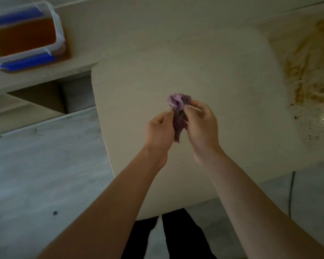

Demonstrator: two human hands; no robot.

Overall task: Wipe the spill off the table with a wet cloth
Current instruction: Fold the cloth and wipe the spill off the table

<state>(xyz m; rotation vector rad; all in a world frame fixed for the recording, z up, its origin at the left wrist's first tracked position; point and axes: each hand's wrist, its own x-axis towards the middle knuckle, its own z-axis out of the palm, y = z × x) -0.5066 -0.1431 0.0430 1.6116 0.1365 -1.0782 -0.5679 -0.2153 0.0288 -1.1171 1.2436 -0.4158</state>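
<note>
A small crumpled purple cloth (178,107) hangs above the middle of the pale table (204,58). My left hand (160,130) pinches its left side and my right hand (201,124) pinches its right side, fingers curled round the fabric. The cloth's lower end dangles between my palms. A yellowish-brown spill (310,77) with dark specks and wet shiny drops spreads across the table's right part, well to the right of both hands.
A clear plastic container (24,36) with blue clips, holding brownish liquid, stands on a ledge at the far left. The table's rounded near edge sits just in front of my legs. Grey floor lies to the left, and a dark cable (290,193) hangs at the right.
</note>
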